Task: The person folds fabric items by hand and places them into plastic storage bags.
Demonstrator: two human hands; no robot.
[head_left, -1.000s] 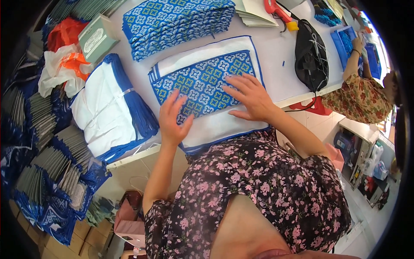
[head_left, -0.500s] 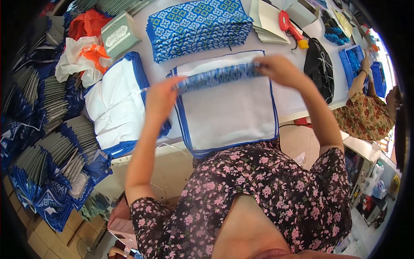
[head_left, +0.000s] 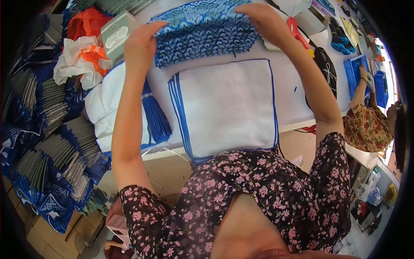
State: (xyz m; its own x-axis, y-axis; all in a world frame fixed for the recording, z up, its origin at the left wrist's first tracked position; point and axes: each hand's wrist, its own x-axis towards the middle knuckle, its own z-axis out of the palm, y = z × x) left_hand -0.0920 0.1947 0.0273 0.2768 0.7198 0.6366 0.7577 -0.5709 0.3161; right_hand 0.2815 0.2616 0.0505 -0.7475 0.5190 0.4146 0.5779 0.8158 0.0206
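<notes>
My left hand (head_left: 140, 45) and my right hand (head_left: 261, 19) reach to the far side of the table. Between them they grip the two ends of a folded blue patterned cloth (head_left: 196, 18), slightly blurred. It lies over or just above a thick stack of folded blue patterned cloths (head_left: 207, 45); whether it touches the stack I cannot tell. Closer to me, a flat pile of white cloths with blue edges (head_left: 228, 108) lies square on the table. A tied bundle of white, blue-edged cloths (head_left: 114, 112) lies at its left, partly behind my left forearm.
A pale green box (head_left: 117, 36) and crumpled plastic bags (head_left: 82, 60) stand at the left, beside heaps of packaged blue cloths (head_left: 47, 168). Red-handled scissors (head_left: 297, 32) and a black bag (head_left: 321, 64) lie right. Another person (head_left: 364, 116) works by blue bins (head_left: 355, 71).
Both hands have carried the patterned cloth away from me, off the white pile and over to the patterned stack. The white pile's top now shows whole.
</notes>
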